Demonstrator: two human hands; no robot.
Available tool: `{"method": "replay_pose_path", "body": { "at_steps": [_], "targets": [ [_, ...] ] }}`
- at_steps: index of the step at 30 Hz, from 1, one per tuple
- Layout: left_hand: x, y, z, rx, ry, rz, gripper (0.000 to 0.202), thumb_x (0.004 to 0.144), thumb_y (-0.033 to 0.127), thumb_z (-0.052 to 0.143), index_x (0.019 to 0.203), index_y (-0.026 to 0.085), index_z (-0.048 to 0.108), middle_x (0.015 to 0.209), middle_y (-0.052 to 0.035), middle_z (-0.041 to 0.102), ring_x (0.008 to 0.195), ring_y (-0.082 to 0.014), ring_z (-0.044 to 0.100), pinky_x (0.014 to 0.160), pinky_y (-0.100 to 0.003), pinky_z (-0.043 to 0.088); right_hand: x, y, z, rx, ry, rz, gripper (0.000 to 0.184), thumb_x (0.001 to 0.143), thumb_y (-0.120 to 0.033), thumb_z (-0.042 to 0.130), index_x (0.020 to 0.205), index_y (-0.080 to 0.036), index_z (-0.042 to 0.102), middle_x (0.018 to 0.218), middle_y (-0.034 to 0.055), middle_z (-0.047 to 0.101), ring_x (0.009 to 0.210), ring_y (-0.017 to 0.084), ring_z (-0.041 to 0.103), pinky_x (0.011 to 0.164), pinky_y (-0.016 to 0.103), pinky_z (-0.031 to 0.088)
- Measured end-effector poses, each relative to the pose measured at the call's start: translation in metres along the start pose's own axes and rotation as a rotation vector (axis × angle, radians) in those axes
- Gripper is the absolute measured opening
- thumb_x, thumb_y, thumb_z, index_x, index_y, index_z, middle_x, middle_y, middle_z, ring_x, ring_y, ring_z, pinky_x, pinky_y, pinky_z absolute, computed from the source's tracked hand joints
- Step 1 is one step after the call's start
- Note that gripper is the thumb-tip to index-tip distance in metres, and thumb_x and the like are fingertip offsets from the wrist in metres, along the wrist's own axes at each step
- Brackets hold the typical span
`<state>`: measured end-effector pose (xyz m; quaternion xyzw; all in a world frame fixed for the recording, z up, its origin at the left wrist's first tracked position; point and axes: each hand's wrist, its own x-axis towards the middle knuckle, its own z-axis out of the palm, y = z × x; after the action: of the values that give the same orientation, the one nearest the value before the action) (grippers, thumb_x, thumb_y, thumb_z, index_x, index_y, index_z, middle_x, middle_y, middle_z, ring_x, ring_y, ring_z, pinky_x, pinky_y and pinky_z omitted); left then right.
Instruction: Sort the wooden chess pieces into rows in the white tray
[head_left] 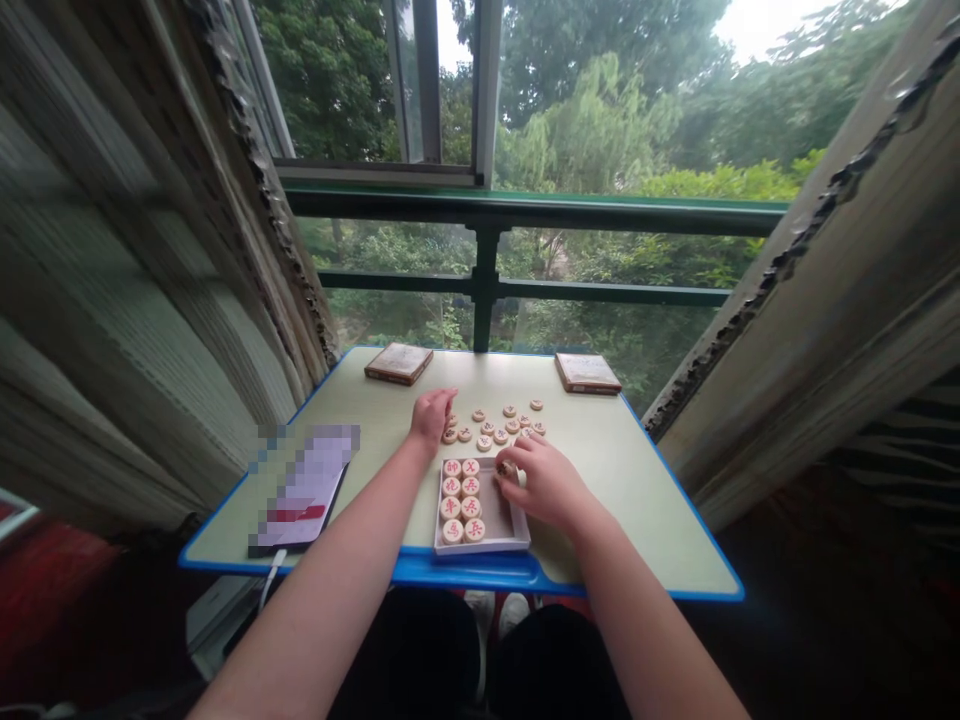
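A shallow white box (484,548) sits near the table's front edge. Two columns of red-marked Chinese chess pieces (471,508) fill its left side, faces up. Over the right part of the box, my right hand (544,478) pinches a Chinese chess piece (505,469) between thumb and fingers. Beyond the box lie several loose Chinese chess pieces (500,437), spread across the table. My left hand (430,416) rests at their left edge with its fingers curled in; what they hold, if anything, is hidden.
The pale table (637,500) has a blue rim. Two flat brown-edged boxes stand at its far corners, one left (399,363), one right (588,373). A phone (307,490) with a white cable (271,578) lies at the left. Curtains flank the table; a green railing (600,212) runs behind.
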<state>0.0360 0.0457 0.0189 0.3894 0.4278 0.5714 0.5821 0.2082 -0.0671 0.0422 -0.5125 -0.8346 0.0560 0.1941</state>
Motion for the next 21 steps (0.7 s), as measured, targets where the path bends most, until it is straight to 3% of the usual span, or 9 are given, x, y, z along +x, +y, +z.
{"method": "replay_pose_path", "body": {
  "at_steps": [12,17,19,21],
  "targets": [
    [-0.001,0.002,0.000,0.018,0.012,0.017,0.033,0.061,0.034,0.062,0.052,0.019,0.035,0.040,0.0104,0.025,0.032,-0.0018,0.020,0.033,-0.018,0.011,-0.001,0.002,0.001,0.031,0.035,0.043,0.012,0.070,-0.020,0.059,0.083,-0.020,0.060,0.079,0.0040,0.057,0.080,0.018,0.047,0.073,0.029,0.039],
    [-0.001,-0.003,-0.003,0.109,0.044,0.073,0.034,0.064,0.037,0.058,0.052,0.020,0.032,0.040,0.0095,0.023,0.033,-0.0037,0.021,0.034,-0.019,0.015,-0.002,0.006,-0.001,0.139,0.062,0.026,0.016,0.070,-0.020,0.060,0.086,-0.020,0.061,0.081,0.0035,0.057,0.081,0.018,0.048,0.074,0.030,0.040],
    [0.001,-0.004,-0.005,0.238,0.106,0.144,0.031,0.067,0.038,0.055,0.052,0.020,0.035,0.043,0.0076,0.027,0.036,-0.0055,0.026,0.035,-0.020,0.022,-0.001,0.012,-0.002,0.176,0.108,0.043,0.016,0.071,-0.020,0.059,0.087,-0.020,0.061,0.081,0.0036,0.058,0.081,0.018,0.049,0.074,0.030,0.040],
    [0.004,-0.006,-0.008,0.452,0.241,0.278,0.022,0.067,0.035,0.056,0.057,0.019,0.045,0.051,0.0039,0.040,0.045,-0.0085,0.039,0.045,-0.022,0.036,0.000,0.019,-0.002,0.173,0.203,0.108,0.015,0.074,-0.019,0.056,0.087,-0.019,0.062,0.080,0.0039,0.059,0.080,0.018,0.050,0.075,0.031,0.040]
  ]
}}
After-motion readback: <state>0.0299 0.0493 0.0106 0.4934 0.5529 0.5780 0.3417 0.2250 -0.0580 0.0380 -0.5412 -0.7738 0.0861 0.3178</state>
